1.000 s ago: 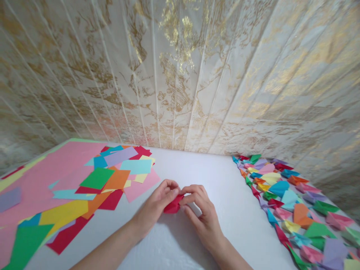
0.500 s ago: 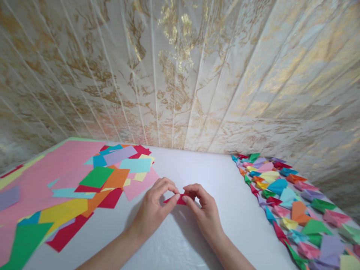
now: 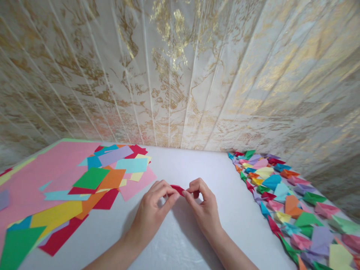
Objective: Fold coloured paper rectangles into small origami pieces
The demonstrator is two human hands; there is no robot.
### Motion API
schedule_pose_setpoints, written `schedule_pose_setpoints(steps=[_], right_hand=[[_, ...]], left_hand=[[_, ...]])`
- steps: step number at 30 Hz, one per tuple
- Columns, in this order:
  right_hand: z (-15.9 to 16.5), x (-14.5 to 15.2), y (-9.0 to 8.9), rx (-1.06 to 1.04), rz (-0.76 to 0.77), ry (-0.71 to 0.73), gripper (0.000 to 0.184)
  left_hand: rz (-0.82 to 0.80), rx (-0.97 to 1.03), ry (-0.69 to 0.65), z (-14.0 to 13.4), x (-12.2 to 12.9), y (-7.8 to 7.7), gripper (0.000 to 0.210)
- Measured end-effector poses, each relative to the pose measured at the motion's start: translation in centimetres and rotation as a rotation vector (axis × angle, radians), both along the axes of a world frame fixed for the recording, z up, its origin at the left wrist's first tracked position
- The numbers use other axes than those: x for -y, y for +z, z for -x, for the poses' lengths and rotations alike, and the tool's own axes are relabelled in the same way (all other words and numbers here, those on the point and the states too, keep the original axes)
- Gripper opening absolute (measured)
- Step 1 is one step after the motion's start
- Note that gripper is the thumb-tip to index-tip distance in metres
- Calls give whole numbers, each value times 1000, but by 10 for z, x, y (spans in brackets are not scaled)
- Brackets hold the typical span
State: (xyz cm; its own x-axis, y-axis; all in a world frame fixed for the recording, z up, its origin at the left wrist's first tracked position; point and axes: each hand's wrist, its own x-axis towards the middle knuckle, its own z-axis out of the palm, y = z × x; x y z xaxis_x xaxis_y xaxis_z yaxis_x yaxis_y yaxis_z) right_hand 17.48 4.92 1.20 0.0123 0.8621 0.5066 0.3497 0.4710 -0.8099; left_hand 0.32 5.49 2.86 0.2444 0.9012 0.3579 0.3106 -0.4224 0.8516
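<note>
A small folded piece of red paper (image 3: pixel 178 189) is held up between my two hands, over the white table (image 3: pixel 180 165). My left hand (image 3: pixel 154 200) pinches its left end between thumb and fingers. On the other end, my right hand (image 3: pixel 202 200) grips it with thumb and curled index finger. The paper forms a narrow strip, slanting down a little toward the right. Part of it is hidden behind the fingertips.
Flat sheets of coloured paper, among them a green one (image 3: pixel 91 177) and an orange one (image 3: pixel 113 179), overlap on large pink sheets (image 3: pixel 53 165) at the left. Rows of folded paper shapes (image 3: pixel 295 202) cover the right side. A gold-patterned wall covering (image 3: pixel 174 75) rises behind the table.
The red paper has been turned and raised slightly in my fingers, now showing as a slanting narrow strip. Both hands keep their pinch. The view has shifted slightly to the right.
</note>
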Motion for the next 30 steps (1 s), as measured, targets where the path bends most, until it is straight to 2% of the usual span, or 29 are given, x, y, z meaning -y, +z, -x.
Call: schedule_pose_setpoints(steps=[4, 8, 10, 13, 15, 30], right_hand=[[5, 5, 3, 260, -175, 29, 16], [9, 11, 9, 442, -239, 16, 12], [7, 13, 11, 447, -225, -6, 2], [4, 12, 11, 438, -219, -92, 22], [1, 10, 10, 453, -220, -125, 28], [2, 6, 6, 528, -240, -135, 26]], left_hand=[[161, 34, 7, -5, 4, 1, 28], [121, -38, 50, -3, -1, -6, 31], [79, -66, 55, 0, -4, -10, 25], [2, -117, 64, 5, -9, -14, 15], [-46, -155, 68, 7, -10, -14, 15], [-294, -295, 90, 13, -12, -10, 14]])
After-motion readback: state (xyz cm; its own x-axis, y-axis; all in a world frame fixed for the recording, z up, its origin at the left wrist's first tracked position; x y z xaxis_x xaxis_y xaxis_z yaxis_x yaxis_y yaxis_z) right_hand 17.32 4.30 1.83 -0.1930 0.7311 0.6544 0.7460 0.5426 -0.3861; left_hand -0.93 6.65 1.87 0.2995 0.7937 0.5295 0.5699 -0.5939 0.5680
